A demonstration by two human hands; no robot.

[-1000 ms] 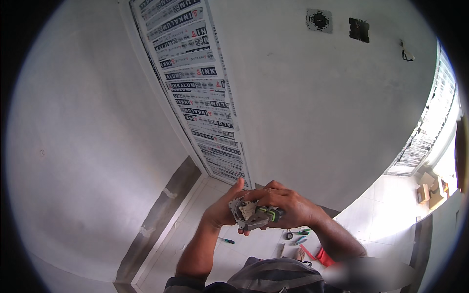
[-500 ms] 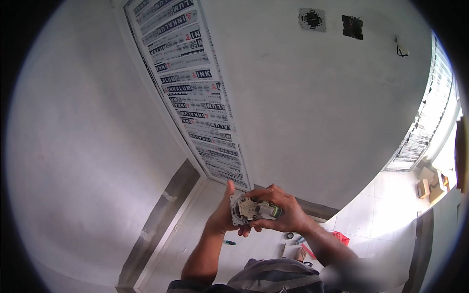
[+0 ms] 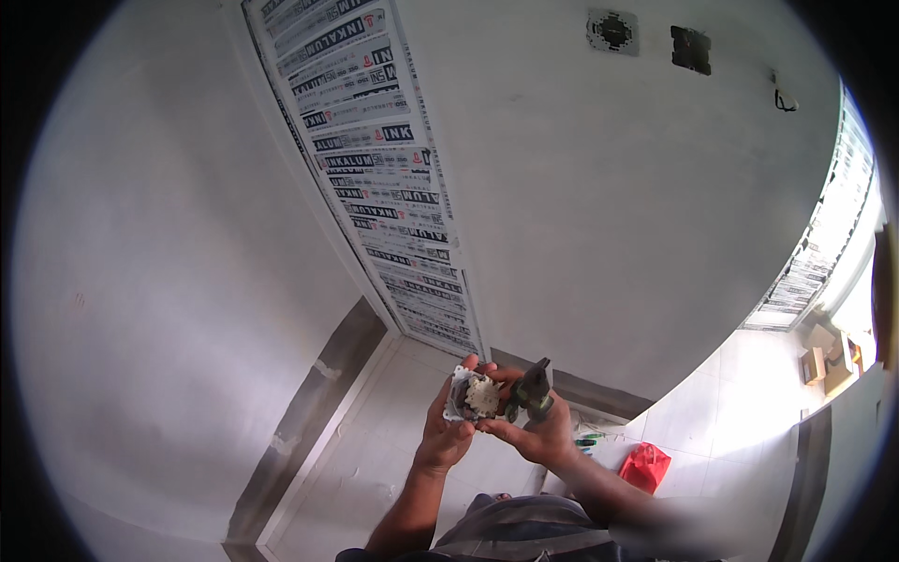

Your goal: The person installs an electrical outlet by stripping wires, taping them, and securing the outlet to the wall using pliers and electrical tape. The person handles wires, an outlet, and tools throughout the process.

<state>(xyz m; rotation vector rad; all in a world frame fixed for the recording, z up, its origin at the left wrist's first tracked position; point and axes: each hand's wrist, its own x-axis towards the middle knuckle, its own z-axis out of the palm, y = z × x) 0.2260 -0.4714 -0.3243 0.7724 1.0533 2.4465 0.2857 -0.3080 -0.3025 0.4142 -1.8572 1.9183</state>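
Grey wall (image 3: 637, 206) rises beyond my right hand (image 3: 550, 437), pale floor (image 3: 375, 445) spreads below it, and a red bag (image 3: 644, 466) lies there to its right. That hand grips pliers (image 3: 534, 384); just left, my left hand (image 3: 444, 442) holds a wall fitting (image 3: 479, 398).

Between the fingers (image 3: 510, 433), a cream fitting (image 3: 482, 397) with a pale grey frame (image 3: 458, 386); beside it, dark pliers (image 3: 534, 391) touched with green. Below the fingers, a grey shirt (image 3: 534, 534), paler-striped; lower right, a red bag (image 3: 644, 466); above, a panel (image 3: 379, 192) banded black, grey and white.
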